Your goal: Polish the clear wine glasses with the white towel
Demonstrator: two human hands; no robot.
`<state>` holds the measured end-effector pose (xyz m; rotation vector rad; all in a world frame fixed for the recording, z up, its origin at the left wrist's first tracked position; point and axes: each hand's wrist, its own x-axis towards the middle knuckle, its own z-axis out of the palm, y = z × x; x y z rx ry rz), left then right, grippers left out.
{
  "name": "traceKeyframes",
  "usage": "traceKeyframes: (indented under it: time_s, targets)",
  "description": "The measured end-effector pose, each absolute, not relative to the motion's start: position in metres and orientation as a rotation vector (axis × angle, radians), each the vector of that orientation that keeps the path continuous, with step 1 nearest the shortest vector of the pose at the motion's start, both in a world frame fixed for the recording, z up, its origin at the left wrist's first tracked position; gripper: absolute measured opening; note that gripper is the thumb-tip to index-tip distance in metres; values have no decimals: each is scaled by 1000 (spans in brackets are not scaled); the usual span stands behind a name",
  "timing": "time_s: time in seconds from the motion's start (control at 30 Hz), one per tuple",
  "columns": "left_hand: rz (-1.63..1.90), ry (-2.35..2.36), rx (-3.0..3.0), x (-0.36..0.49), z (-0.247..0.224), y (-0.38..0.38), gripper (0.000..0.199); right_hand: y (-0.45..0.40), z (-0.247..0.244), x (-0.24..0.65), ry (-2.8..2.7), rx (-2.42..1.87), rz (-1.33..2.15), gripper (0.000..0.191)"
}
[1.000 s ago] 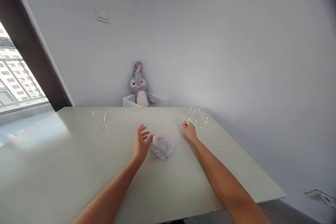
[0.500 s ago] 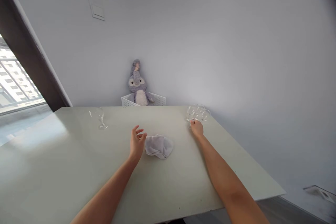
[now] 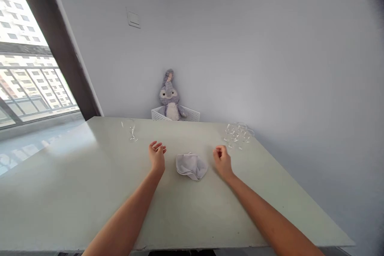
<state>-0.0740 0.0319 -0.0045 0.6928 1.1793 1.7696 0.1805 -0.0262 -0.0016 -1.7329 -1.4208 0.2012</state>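
A crumpled pale grey cloth (image 3: 192, 166) lies on the white table between my two hands. My left hand (image 3: 157, 157) is just left of the cloth, apart from it, palm turned inward and fingers loosely spread with nothing in them. On the other side, my right hand (image 3: 222, 162) has loosely curled fingers with a gap at the thumb, and I see nothing held there. Beyond it, several clear stemmed glasses (image 3: 237, 135) stand clustered at the table's far right. One clear stemmed glass (image 3: 132, 131) stands alone at the far left.
The white table (image 3: 99, 192) reaches close to the wall. Behind its far edge, a grey plush rabbit (image 3: 172, 100) sits in a white perforated basket (image 3: 192, 114). A window with a railing (image 3: 39, 84) is at the left, and a switch (image 3: 133, 19) is on the wall.
My right hand has drawn back from the glass cluster toward the cloth. My left hand has shifted slightly away from the cloth. The view has turned a little to the left.
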Motion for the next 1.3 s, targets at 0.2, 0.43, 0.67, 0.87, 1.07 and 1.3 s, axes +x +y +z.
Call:
traceKeyframes:
  time_s: [0.2, 0.43, 0.67, 0.87, 1.07, 1.3]
  targets:
    - [1873, 1283, 409, -108, -9, 60, 36, -60, 4, 91, -2293, -1238, -282, 25]
    - [1951, 1285, 262, -157, 4, 101, 62, -48, -24, 86, -2309, -1327, -429, 31]
    - [1924, 1139, 392, -183, 17, 123, 81, -45, -27, 92, -2332, -1346, -340, 39]
    - [1869, 1116, 457, -194, 14, 134, 82, -42, -28, 91, -2320, -1375, -350, 30]
    - [1844, 1130, 503, -195, 17, 139, 77, -43, -27, 93, -2315, -1290, -352, 26]
    - [1866, 1144, 506, -182, 15, 133, 49, -45, -26, 90, -2299, -1322, -292, 29]
